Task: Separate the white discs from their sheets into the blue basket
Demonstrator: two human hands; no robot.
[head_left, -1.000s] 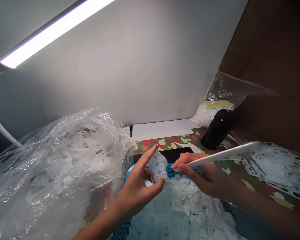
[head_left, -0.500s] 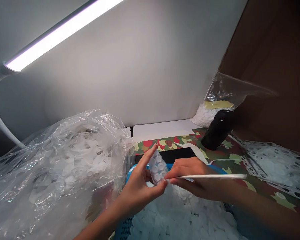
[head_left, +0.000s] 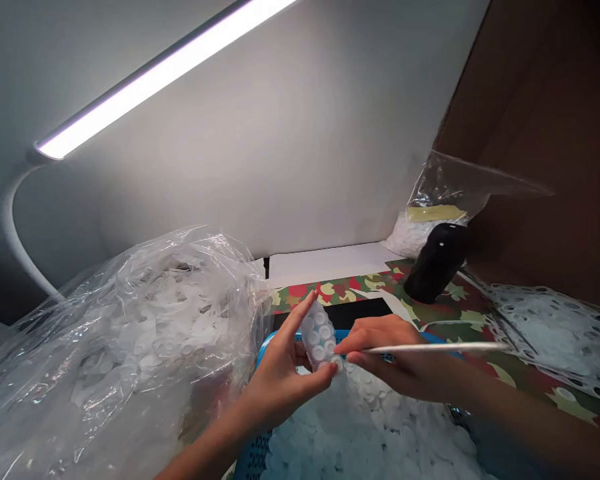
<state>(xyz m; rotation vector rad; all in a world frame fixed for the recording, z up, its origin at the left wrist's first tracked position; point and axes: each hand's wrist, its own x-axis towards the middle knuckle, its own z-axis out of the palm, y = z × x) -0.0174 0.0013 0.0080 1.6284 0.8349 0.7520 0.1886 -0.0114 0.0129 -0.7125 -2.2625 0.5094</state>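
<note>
My left hand [head_left: 285, 367] is closed round the edges of a small translucent white piece [head_left: 318, 337] with rows of round cup shapes, like a suction-cup pad. It stands tilted between thumb and fingers. My right hand [head_left: 390, 347] pinches a thin white stick [head_left: 445, 347], which points right; its left tip, near the pad's lower right edge, is hard to make out. Under both hands is a blue plastic basket [head_left: 253, 457] filled with many loose translucent white pieces [head_left: 360, 433].
A clear plastic bag [head_left: 145, 340] of white pieces lies at left, below a lit lamp [head_left: 170, 70]. At right are a black bottle-like object [head_left: 436, 263], another bag [head_left: 405, 233] and sheets with round holes [head_left: 570, 340]. A camouflage-pattern cloth [head_left: 320, 289] covers the table.
The view has shifted slightly, so the lamp and other items sit further right. Both hands keep their grip; the right hand's stick has tilted a little, its far end slightly higher.
</note>
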